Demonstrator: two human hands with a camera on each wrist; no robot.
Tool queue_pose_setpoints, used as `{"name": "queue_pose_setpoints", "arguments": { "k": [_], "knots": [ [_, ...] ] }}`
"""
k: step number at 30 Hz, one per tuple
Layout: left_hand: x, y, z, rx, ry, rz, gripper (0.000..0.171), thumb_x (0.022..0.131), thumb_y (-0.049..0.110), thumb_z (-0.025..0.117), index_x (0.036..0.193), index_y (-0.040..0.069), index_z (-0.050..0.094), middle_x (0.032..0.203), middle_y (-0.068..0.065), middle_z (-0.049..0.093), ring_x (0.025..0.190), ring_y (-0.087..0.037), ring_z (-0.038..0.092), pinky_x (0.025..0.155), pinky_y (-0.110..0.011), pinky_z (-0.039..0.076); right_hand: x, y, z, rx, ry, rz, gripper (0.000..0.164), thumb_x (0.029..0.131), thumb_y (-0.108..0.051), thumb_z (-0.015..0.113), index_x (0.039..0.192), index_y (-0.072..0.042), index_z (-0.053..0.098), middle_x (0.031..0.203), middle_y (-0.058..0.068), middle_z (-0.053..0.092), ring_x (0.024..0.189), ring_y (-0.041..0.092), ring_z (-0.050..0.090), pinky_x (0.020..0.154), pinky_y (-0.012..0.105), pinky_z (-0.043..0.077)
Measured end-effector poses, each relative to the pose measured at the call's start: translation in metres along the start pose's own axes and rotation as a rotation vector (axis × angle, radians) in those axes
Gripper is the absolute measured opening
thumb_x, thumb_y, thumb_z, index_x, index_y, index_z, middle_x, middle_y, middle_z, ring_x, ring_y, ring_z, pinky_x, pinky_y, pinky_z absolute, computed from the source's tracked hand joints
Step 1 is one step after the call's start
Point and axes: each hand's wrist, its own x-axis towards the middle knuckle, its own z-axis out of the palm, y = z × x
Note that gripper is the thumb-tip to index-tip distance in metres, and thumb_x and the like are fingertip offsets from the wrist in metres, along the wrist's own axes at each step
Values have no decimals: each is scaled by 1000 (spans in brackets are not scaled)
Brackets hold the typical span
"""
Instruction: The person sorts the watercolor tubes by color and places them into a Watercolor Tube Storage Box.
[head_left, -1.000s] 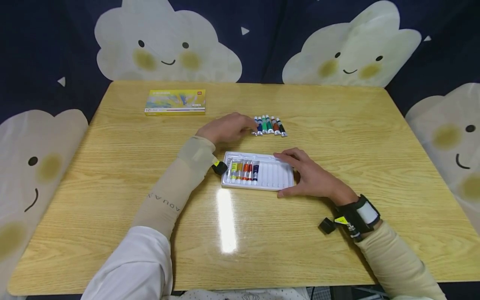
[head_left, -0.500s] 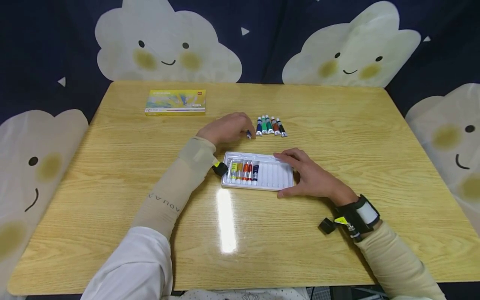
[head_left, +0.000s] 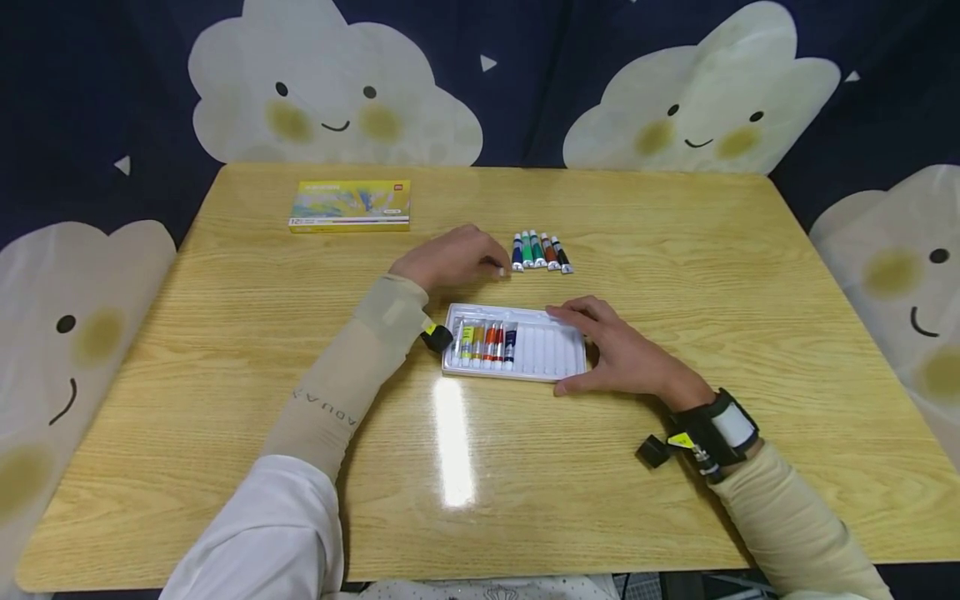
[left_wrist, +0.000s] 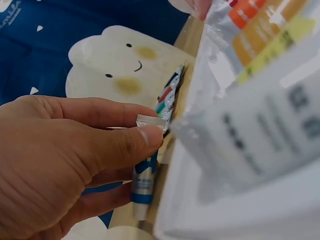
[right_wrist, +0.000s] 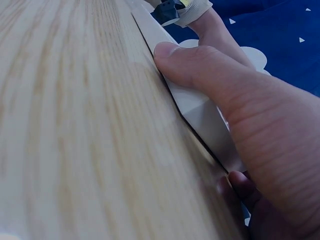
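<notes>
My left hand (head_left: 459, 257) is just behind the white plastic tray (head_left: 555, 350), left of the loose row of paint tubes (head_left: 535, 252). In the left wrist view its thumb and index finger pinch a blue-banded paint tube (left_wrist: 143, 186) by the flat crimped end, with the cap pointing down. My right hand (head_left: 626, 357) grips the tray's right end, thumb on the near edge and fingers at the far edge. Several paint tubes in the tray (head_left: 489, 343), yellow through red to dark blue, fill its left half; the slots to their right are bare.
A yellow cardboard box (head_left: 350, 206) lies at the back left of the wooden table (head_left: 637, 500). The loose row holds blue, green, brown and black tubes. A dark curtain with cloud faces (head_left: 337, 92) hangs behind the table.
My left hand has taken the leftmost tube from the loose row, drawn it slightly left and turned it so little shows in the head view. The right hand and tray have stayed put.
</notes>
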Motion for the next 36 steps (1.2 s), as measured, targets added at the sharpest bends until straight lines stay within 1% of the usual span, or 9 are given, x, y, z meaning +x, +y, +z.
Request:
{"name": "queue_pose_setpoints", "arguments": {
  "k": [4, 10, 19, 22, 26, 29, 32, 36],
  "knots": [
    [-2, 2, -4, -23, -14, -9, 22, 97, 23, 59, 115, 19, 70, 113, 4, 71, 98, -11, 61, 97, -32, 50, 0, 0, 0, -3, -2, 5, 105, 60, -71, 78, 149, -38, 33, 150, 0, 31, 135, 20, 33, 107, 47, 39],
    [-4, 8, -9, -77, -15, -16, 28, 95, 20, 63, 122, 19, 67, 121, 4, 69, 102, -10, 63, 98, -32, 51, 0, 0, 0, -2, 0, 0, 105, 60, -72, 78, 149, -38, 33, 150, 0, 31, 136, 20, 32, 106, 47, 39],
    [-8, 23, -13, -108, -3, -25, 29, 94, 21, 63, 124, 21, 66, 123, 7, 68, 103, -7, 63, 96, -28, 52, 0, 1, 0, 0, 7, -15, 105, 61, -71, 78, 149, -38, 33, 149, -1, 31, 134, 19, 34, 104, 45, 40],
    [-9, 28, -15, -108, 4, 2, 28, 95, 20, 62, 123, 20, 67, 123, 6, 68, 103, -7, 64, 95, -28, 52, 0, 1, 0, 5, 8, -20, 105, 61, -71, 77, 150, -37, 33, 149, -1, 31, 134, 19, 34, 104, 45, 40],
    [-9, 36, -17, -99, 16, 64, 26, 95, 15, 61, 121, 15, 69, 121, 0, 70, 102, -11, 65, 93, -29, 53, 0, 2, 0, 12, 10, -31, 104, 62, -70, 78, 150, -37, 33, 150, 0, 31, 135, 19, 33, 105, 46, 39],
    [-10, 41, -17, -92, 14, 99, 27, 94, 11, 59, 119, 12, 69, 120, -4, 70, 101, -12, 65, 92, -30, 54, 0, 2, 0, 12, 15, -39, 104, 62, -69, 78, 150, -36, 33, 149, 0, 32, 134, 19, 33, 105, 45, 39],
    [-11, 47, -17, -83, 18, 117, 29, 92, 10, 56, 118, 13, 70, 119, -2, 69, 100, -11, 63, 90, -28, 53, 0, 3, 0, 20, 19, -48, 104, 62, -69, 78, 150, -35, 34, 148, -1, 33, 134, 18, 33, 104, 44, 39],
    [-12, 55, -16, -67, 33, 127, 30, 92, 11, 57, 117, 18, 71, 117, 1, 66, 100, -11, 61, 88, -26, 52, 0, 3, 0, 28, 18, -58, 103, 63, -68, 78, 150, -34, 34, 148, -1, 33, 133, 17, 33, 104, 43, 39]
  ]
}}
